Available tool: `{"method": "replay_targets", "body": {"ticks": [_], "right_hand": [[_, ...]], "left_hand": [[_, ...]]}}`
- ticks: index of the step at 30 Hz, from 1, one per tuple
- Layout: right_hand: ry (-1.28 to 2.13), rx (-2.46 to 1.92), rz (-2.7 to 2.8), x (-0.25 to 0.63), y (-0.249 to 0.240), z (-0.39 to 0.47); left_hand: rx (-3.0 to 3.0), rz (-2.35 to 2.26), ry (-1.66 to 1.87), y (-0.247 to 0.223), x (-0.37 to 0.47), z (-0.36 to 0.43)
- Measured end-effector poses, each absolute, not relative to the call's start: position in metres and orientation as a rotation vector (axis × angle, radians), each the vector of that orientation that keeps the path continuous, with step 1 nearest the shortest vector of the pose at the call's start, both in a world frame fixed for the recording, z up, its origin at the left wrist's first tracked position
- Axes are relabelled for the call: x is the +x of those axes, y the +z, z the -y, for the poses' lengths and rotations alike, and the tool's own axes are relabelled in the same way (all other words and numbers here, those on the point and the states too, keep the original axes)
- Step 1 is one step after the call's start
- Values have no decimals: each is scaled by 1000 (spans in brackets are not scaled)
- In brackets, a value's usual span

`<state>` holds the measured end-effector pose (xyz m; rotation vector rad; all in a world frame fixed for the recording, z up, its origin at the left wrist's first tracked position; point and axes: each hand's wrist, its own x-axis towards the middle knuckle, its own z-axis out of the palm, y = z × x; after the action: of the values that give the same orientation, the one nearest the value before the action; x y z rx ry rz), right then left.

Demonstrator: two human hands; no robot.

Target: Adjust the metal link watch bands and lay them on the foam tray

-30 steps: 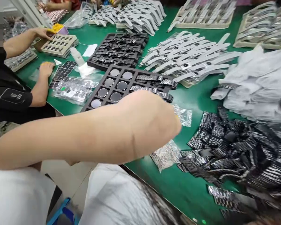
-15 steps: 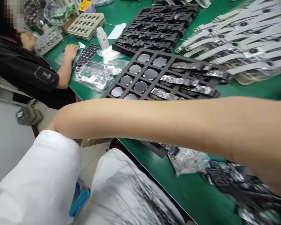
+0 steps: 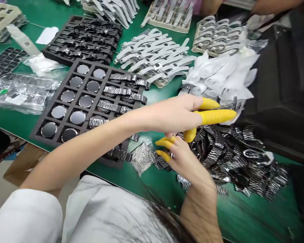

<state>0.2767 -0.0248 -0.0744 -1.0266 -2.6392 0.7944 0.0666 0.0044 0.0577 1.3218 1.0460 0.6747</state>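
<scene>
My left hand (image 3: 184, 114), with yellow finger covers, reaches in from the left above a pile of dark metal watch bands (image 3: 233, 158). Its long fingers point right, closed around a thin dark piece that is blurred. Just below it, my right hand (image 3: 181, 155) comes up from the bottom, its yellow-covered fingertips apart and pointing left, with nothing visible between them. They are near a clear bag of small metal pins (image 3: 143, 157). Left of both hands lies a black compartment tray (image 3: 90, 65) with round watch faces and metal bands; my left forearm crosses its lower part.
A second black tray (image 3: 83, 40) of bands stands behind. White straps (image 3: 157, 54) and white wrapped items (image 3: 218, 74) lie further back. Clear plastic packets (image 3: 22, 92) are at the left. A dark object (image 3: 286, 84) fills the right side. Another person's arm (image 3: 276, 5) shows at the top.
The view has swung to the right. Both my hands now show, while before only my left arm crossed the picture. The person at the left has gone out of view.
</scene>
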Motion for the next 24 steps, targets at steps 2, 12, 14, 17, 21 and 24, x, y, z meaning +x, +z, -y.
{"method": "replay_targets", "body": {"ticks": [2,12,14,17,21,24], "right_hand": [[707,-1005,2782,263,-79,31],[753,-1009,2861,251,-90,32],[852,-979,2787,256,-89,28],[978,-997,2625,265,-88,22],[1197,-1161,2153,274,-88,23],[1261,-1256,1680,275,-88,28]], "left_hand": [[1232,-915,665,39,70,-10],[865,-764,924,-15,66,-18],[844,-750,932,-13,64,-17],[832,-757,929,-13,64,-16],[858,-823,863,-19,69,-18],[878,-897,785,-19,77,-18]]}}
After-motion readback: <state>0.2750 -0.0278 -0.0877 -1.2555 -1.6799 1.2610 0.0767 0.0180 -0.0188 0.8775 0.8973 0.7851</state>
